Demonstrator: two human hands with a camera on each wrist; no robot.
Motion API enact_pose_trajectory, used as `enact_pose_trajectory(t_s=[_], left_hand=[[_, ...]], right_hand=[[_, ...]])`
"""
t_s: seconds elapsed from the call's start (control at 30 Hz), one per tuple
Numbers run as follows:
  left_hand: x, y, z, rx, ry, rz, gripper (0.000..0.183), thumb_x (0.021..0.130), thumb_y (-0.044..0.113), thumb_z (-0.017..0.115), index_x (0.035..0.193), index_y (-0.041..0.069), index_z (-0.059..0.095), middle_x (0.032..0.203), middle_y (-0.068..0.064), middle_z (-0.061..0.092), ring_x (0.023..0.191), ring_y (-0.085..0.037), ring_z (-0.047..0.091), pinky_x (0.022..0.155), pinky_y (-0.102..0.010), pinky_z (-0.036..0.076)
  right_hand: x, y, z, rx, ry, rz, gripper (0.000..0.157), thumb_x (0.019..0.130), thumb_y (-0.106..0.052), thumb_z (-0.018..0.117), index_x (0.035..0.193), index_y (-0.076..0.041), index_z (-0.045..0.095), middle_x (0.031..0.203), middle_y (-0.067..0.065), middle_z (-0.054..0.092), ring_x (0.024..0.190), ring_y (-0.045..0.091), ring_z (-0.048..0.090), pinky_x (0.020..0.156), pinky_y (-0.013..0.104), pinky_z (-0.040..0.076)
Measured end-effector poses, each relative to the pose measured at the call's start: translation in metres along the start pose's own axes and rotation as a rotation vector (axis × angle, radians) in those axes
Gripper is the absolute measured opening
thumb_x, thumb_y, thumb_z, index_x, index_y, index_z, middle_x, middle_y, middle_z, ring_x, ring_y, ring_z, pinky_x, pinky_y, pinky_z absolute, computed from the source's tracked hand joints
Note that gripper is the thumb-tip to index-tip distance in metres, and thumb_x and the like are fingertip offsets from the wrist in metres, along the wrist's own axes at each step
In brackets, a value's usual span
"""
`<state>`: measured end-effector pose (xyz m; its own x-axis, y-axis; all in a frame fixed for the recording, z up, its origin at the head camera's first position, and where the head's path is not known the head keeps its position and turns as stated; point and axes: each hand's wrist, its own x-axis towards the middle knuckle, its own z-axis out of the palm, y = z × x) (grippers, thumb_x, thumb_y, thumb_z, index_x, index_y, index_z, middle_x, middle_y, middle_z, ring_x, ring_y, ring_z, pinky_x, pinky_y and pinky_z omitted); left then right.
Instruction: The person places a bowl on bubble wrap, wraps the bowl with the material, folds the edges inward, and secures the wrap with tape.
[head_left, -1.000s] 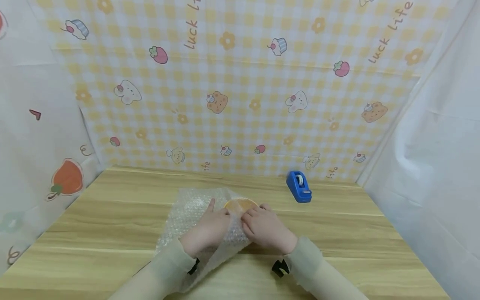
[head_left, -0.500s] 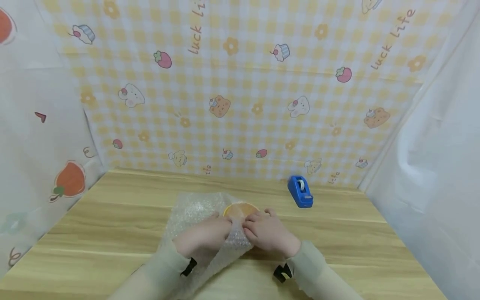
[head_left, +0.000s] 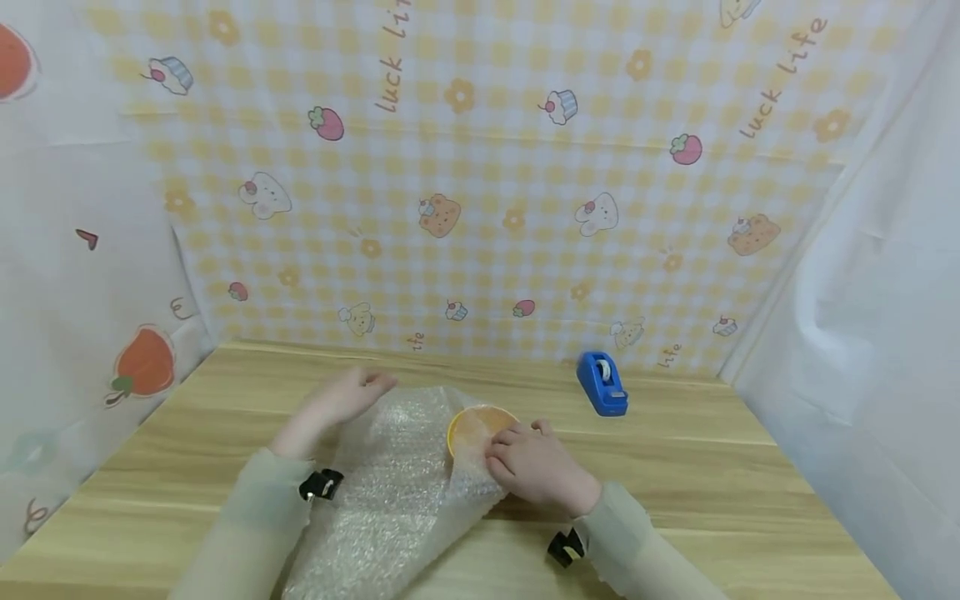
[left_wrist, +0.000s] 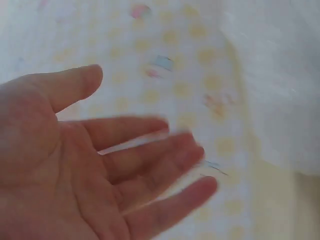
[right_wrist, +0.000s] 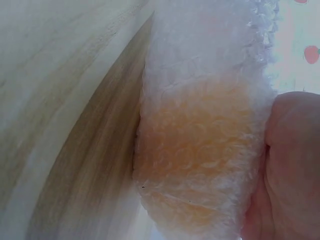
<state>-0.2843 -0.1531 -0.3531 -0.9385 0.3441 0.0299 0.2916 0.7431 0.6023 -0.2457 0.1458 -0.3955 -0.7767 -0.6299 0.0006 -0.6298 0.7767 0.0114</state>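
Observation:
A sheet of clear bubble wrap [head_left: 390,492] lies on the table, its right part folded over a round orange thing with a yellow rim [head_left: 452,433], bowl-like in outline. My right hand [head_left: 542,467] presses the folded wrap down on top of it, fingertips on the near right part. In the right wrist view, orange shows through the wrapped side [right_wrist: 200,135], with my palm along the upper edge. My left hand [head_left: 348,396] is raised over the sheet's far left corner, holding nothing; the left wrist view shows its fingers [left_wrist: 155,160] spread.
A blue tape dispenser [head_left: 602,385] with a roll of tape stands at the back right of the wooden table [head_left: 697,467]. A yellow checked cloth [head_left: 480,167] hangs behind, with white cloths at both sides. Black wrist cameras sit under both sleeves.
My left hand has let go of the folded wrap over the orange thing and swung left to the sheet's far corner. My right hand has stayed pressing on the wrap.

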Motion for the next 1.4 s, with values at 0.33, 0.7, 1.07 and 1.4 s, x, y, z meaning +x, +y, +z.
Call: enact_pose_trajectory(t_s=[0.33,0.7,1.07,1.4], left_hand=[[0.008,-0.031,0.011,-0.191,-0.110,-0.191,0.095,0.098,0.059,0.037,0.147,-0.016,0.006,0.150,-0.038,0.008,0.137,-0.055,0.009,0.110,-0.064,0.011],[0.011,-0.046,0.013,-0.227,-0.106,-0.208,0.089,0.100,0.050,0.042,0.147,-0.016,0.005,0.150,-0.039,0.009,0.136,-0.055,0.013,0.110,-0.064,0.013],[0.021,-0.048,0.019,-0.337,-0.086,-0.191,0.086,0.098,0.046,0.050,0.151,-0.008,0.009,0.150,-0.037,0.015,0.136,-0.054,0.020,0.110,-0.063,0.018],[0.021,-0.039,0.022,-0.394,-0.049,-0.208,0.084,0.097,0.043,0.054,0.148,-0.012,0.017,0.151,-0.035,0.018,0.137,-0.051,0.021,0.111,-0.059,0.020]], right_hand=[[-0.003,0.002,0.002,0.028,-0.010,0.001,0.040,0.104,-0.034,0.034,0.118,-0.020,0.069,0.124,-0.002,0.061,0.122,0.019,0.048,0.096,0.053,0.033],[0.002,0.003,0.004,0.035,-0.004,-0.010,0.041,0.104,-0.035,0.033,0.120,-0.020,0.068,0.126,-0.002,0.059,0.124,0.020,0.046,0.099,0.053,0.032],[0.001,0.004,0.005,0.030,-0.003,-0.004,0.043,0.104,-0.037,0.031,0.121,-0.021,0.067,0.128,-0.003,0.059,0.126,0.020,0.045,0.099,0.052,0.032],[0.002,0.004,0.004,0.043,-0.019,0.001,0.042,0.104,-0.035,0.031,0.122,-0.020,0.067,0.129,-0.001,0.058,0.127,0.023,0.044,0.101,0.054,0.031]])
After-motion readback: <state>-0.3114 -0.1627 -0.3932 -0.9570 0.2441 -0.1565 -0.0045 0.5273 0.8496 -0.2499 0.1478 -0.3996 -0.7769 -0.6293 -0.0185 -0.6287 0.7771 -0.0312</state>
